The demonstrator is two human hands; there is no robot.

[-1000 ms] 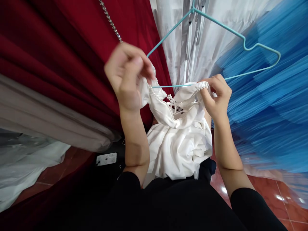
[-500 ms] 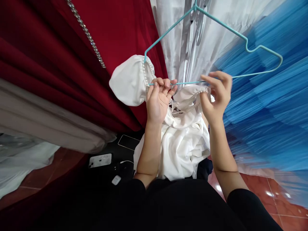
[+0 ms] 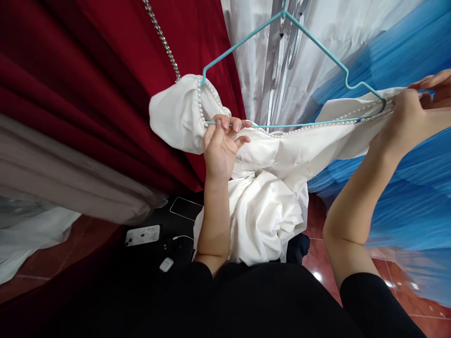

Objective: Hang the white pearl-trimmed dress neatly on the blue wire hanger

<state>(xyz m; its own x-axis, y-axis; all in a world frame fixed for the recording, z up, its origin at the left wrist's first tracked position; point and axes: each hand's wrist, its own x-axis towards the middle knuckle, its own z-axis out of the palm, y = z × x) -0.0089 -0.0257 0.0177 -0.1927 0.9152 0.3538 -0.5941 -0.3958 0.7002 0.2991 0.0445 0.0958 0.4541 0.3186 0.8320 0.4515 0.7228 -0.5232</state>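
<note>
A white dress (image 3: 268, 211) with pearl-beaded edging lies bunched over my lap, its top part stretched along a turquoise wire hanger (image 3: 243, 46). One white sleeve (image 3: 174, 117) is looped around the hanger's left end. My left hand (image 3: 225, 141) is closed around the hanger's lower bar beside that sleeve. Far to the right, my right hand (image 3: 419, 105) grips the other sleeve (image 3: 359, 105), pulled out over the hanger's right end. Some of the right fingers are cut off at the picture's edge.
Red fabric (image 3: 197, 37) hangs at the left and blue tulle (image 3: 423, 197) at the right. White cloth (image 3: 243, 56) hangs behind around a metal pole (image 3: 276, 70). On a black surface lie a white phone (image 3: 143, 235), a second phone (image 3: 185, 208) and a small white case (image 3: 166, 264).
My right hand has moved far right, drawing the pearl-edged sleeve out over the hanger's right end. The dress's neckline is now stretched along the lower bar. My left hand keeps its grip.
</note>
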